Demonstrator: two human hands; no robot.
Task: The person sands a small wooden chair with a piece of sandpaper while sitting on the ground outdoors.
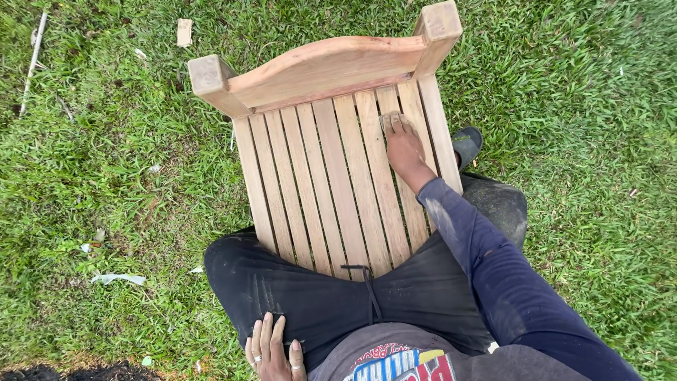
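A slatted wooden chair part (331,162) with a curved top rail (324,67) and two square posts lies on the grass between my legs. My right hand (402,144) lies flat on the slats near the right side, fingers pressed together toward the rail, holding nothing. My left hand (271,349) rests on my left thigh at the bottom of the view, fingers spread on the dark trousers, with a ring on one finger.
Grass (578,106) surrounds the wooden piece. A small wood offcut (184,32) lies at the top left, a thin stick (32,60) at the far left, and white scraps (118,279) at the lower left. My dark shoe (467,144) shows beside the right post.
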